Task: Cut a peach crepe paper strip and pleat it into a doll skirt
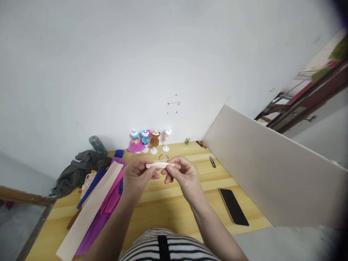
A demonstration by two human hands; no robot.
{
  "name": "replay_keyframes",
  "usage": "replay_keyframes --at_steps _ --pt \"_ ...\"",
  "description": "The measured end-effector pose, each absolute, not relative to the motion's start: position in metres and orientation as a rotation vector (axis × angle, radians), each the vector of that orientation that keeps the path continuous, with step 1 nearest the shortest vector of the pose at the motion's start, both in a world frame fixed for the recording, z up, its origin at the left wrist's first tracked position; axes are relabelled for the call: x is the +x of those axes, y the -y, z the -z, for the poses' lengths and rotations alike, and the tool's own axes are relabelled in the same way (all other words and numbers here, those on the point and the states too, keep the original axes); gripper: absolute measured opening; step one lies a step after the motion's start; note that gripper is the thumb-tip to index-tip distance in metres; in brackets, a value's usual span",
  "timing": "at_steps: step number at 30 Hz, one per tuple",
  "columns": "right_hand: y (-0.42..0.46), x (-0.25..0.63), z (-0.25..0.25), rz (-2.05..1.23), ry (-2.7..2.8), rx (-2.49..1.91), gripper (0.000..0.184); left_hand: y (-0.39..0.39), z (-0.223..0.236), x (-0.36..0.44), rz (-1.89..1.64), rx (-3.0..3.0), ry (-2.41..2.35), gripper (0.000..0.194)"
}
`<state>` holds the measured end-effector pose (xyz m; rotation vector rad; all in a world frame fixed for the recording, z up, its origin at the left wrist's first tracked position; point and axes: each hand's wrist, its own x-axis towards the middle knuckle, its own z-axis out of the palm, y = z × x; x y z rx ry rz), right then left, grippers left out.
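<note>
Between my two hands a small strip of pale pink fabric [160, 165] is stretched sideways above the wooden table. My left hand [139, 172] pinches its left end between thumb and fingers. At the right end, my right hand [182, 172] pinches it the same way, the other fingers curled beneath. Just beyond the strip lies a thin ring [163, 157], partly covered by the fabric and fingers. Farther back stand small dress forms: one in a purple skirt [136, 145], one in blue [145, 137], one in brown [155, 139] and a bare white one [166, 139].
Folded fabrics, with a long pale pink piece [91, 210] on top, lie at left beside a striped cloth [81, 170] and a bottle [98, 145]. Thread snips [212, 162] and a phone [233, 206] lie at right, near a white upright panel [266, 170].
</note>
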<state>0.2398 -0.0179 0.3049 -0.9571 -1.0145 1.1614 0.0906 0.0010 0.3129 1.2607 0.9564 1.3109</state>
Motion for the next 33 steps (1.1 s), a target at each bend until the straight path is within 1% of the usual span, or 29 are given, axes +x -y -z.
replay_keyframes --at_steps 6,12,15,20,24,30,33 --pt "0.018 0.240 -0.305 -1.051 1.087 -0.921 0.023 -0.004 -0.310 0.082 -1.204 1.433 -0.965 0.021" --pt "0.017 0.245 -0.303 -0.927 1.239 -0.922 0.015 -0.004 -0.314 0.074 -1.057 1.432 -0.910 0.025" --pt "0.018 0.248 -0.303 -0.855 1.323 -0.939 0.012 -0.002 -0.317 0.074 -1.004 1.457 -0.922 0.021" --pt "0.021 0.252 -0.303 -0.817 1.385 -0.945 0.011 -0.002 -0.318 0.076 -1.014 1.408 -0.935 0.021" --pt "0.022 0.254 -0.303 -0.784 1.414 -0.956 0.012 -0.001 -0.317 0.076 -1.000 1.488 -0.966 0.019" --pt "0.025 0.255 -0.303 -0.756 1.421 -0.949 0.010 -0.001 -0.316 0.075 -1.090 1.511 -0.981 0.014" --pt "0.025 0.255 -0.302 -0.734 1.428 -0.930 0.008 0.001 -0.316 0.075 -1.109 1.474 -0.927 0.020"
